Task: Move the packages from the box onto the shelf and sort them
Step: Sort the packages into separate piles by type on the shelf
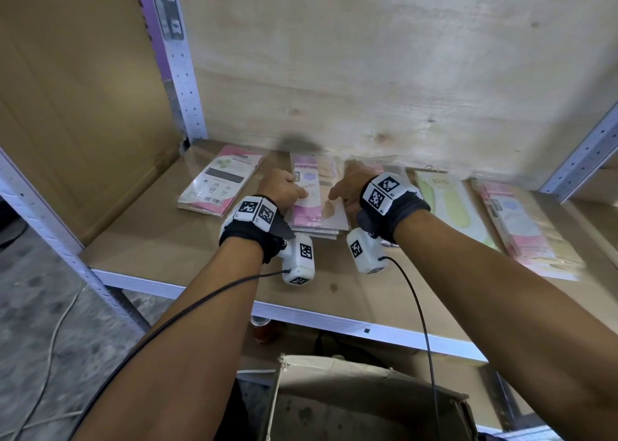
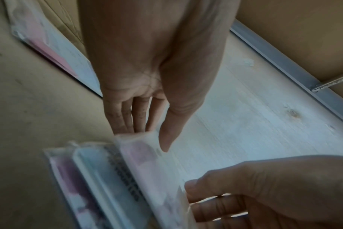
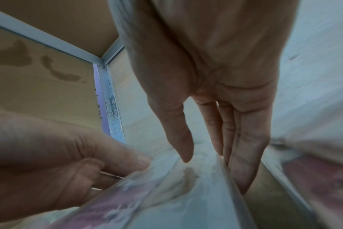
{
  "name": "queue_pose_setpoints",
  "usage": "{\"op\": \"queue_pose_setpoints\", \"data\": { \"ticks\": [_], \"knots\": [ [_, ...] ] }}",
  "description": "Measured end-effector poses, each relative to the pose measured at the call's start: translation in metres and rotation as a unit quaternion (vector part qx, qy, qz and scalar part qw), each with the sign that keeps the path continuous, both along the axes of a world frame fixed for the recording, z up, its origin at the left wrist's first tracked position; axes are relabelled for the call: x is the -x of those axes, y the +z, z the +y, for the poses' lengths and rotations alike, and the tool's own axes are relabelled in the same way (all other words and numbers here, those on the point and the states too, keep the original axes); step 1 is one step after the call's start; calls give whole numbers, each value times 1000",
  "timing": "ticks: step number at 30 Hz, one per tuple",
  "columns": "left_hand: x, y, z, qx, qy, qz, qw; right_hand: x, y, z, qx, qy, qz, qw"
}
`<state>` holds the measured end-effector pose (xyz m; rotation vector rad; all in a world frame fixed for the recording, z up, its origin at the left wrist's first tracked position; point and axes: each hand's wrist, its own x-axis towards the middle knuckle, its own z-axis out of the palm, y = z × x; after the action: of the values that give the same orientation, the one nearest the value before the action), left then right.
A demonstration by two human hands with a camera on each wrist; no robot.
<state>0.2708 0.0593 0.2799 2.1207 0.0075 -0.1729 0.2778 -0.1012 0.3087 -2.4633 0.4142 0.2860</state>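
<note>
Pink-and-white plastic packages lie in a small stack [image 1: 316,206] on the middle of the brown shelf board [image 1: 187,239], and both hands work on the topmost one. The left hand [image 1: 284,188] holds the top package's left edge, thumb laid on its face and fingers [image 2: 125,117] tucked under the edge, a narrow pinch as the left wrist view shows it. The right hand [image 1: 349,186] takes the opposite long edge, thumb on top and straight fingers [image 3: 245,162] down along the side of the stack, so the package sits held between the two hands; the wrist views are blurred and print on the wrapper cannot be read there. To the left of the stack, apart from it, lies a pink package with a barcode [image 1: 219,179]. To the right lie a pale green package [image 1: 454,206] and, farther right, another pink stack [image 1: 525,229], all flat on the same board in a rough row before the plywood back panel [image 1: 384,65]. Below the shelf's white front rail stands the open cardboard box [image 1: 361,404].
</note>
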Motion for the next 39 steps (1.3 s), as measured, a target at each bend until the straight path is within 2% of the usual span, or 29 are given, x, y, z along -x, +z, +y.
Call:
{"op": "queue_pose_setpoints", "data": {
  "ticks": [5,12,18,23,28,39],
  "knots": [
    [-3,-8,0,-3,-18,-11,1000,1,2,0,-8,6,10,1000],
    [-1,-16,1,-4,-38,-38,999,5,1,3,31,41,-8,999],
    [-2,-22,3,-5,-39,-40,998,8,0,-3,2,68,-22,997],
    [-3,-23,3,6,-39,-39,998,11,4,6,13,23,-10,1000],
    [-4,-25,4,-4,-38,-43,998,12,7,7,13,17,-5,1000],
    [-7,-32,0,30,-18,-60,998,15,10,6,13,18,-5,1000]
  ]
}}
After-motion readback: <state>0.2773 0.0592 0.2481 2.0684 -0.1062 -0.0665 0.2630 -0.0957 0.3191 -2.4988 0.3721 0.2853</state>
